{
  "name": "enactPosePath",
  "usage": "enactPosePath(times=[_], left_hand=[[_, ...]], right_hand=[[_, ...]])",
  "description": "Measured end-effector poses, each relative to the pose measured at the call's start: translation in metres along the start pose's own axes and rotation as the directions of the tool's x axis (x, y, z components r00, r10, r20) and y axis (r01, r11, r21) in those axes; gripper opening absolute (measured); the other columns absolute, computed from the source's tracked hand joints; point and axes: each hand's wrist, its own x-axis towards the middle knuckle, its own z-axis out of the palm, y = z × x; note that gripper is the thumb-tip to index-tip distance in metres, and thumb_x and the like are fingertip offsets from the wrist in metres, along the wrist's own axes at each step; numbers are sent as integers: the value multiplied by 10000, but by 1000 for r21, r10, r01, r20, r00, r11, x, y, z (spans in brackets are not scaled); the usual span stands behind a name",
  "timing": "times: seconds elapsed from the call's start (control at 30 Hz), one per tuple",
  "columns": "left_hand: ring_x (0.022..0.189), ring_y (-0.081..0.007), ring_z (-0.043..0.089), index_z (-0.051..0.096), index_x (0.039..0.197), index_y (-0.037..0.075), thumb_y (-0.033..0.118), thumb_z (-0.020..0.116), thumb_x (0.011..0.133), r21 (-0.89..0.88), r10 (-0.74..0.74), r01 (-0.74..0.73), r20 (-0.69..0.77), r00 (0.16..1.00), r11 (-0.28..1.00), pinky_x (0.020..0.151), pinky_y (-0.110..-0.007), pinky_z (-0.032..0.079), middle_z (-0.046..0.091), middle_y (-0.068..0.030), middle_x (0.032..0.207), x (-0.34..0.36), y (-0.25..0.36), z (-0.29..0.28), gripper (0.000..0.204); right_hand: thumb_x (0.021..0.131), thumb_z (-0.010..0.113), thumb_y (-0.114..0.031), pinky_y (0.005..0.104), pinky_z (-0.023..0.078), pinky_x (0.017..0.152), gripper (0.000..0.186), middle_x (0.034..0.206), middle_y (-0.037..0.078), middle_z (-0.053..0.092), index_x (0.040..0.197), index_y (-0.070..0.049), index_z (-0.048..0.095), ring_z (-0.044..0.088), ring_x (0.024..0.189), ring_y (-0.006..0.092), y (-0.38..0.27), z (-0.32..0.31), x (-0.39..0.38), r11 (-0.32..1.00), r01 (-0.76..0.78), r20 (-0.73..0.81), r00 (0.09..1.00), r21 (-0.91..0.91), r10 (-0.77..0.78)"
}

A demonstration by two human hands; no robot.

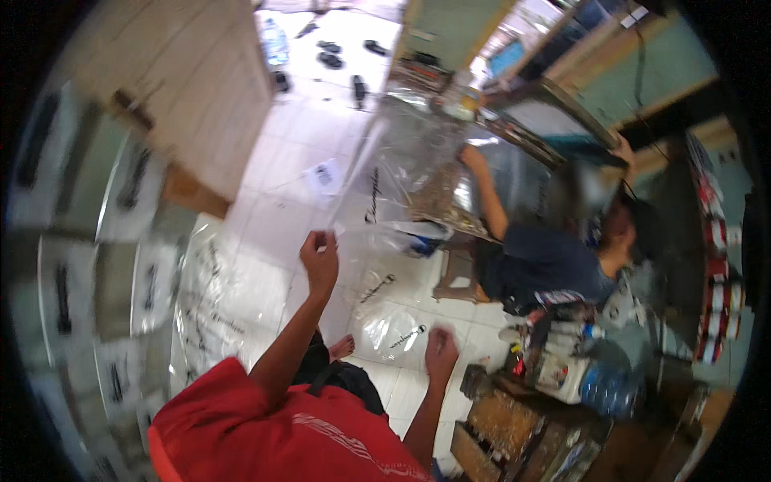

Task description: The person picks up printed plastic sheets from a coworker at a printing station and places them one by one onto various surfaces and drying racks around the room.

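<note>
My left hand [320,261] is raised in the middle of the view with its fingers pinched together. They close at the edge of a clear plastic sheet [377,234], which stretches right toward the work table. Lower and to the right, my right hand [441,352] is blurred, its fingers curled in; whatever it may hold does not show. Beneath it, a clear printed plastic bag [389,328] lies on the tiles. More clear printed film [373,189] hangs over the table's near side.
A co-worker in a dark shirt [554,261] sits at the cluttered table on the right, one arm reaching over it. Stacks of packed plastic [64,301] line the left. A wooden stand [502,414] and a water jug [606,390] are at lower right. Footwear [329,59] lies by the doorway.
</note>
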Motion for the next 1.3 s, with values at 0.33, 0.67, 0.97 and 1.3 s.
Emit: enactPosePath(times=[0.33,0.67,0.97,1.3], left_hand=[[656,-105,528,505,824,24,58,492,954,111,80,-35,-433,898,993,643,-263,462,526,-27,729,-250,125,-355,135],[667,-116,557,506,823,11,5,505,918,128,51,66,-741,669,990,638,-258,484,548,-48,740,-464,105,-517,95],[636,-75,549,593,863,-6,85,651,910,388,185,255,-800,571,886,599,-230,461,590,-23,715,-575,78,-623,118],[778,-139,606,646,914,-4,74,688,873,410,279,292,-873,401,864,656,-261,496,636,-74,870,-608,82,-681,98]], right_hand=[[810,742,-208,359,488,948,813,1436,155,407,1482,-194,285,576,1135,267,-279,278,12,926,372,926,-370,72,76],[866,658,-66,260,481,685,520,1094,65,664,1357,-35,490,585,807,109,-183,338,-267,900,38,776,-523,434,-353],[858,712,-185,199,376,524,451,777,13,622,1265,-48,572,508,606,64,-341,223,-397,813,206,822,-323,544,-469],[891,644,-94,205,422,643,511,984,41,606,1365,-42,458,549,816,72,-378,152,-477,843,-182,758,-372,506,-535]])
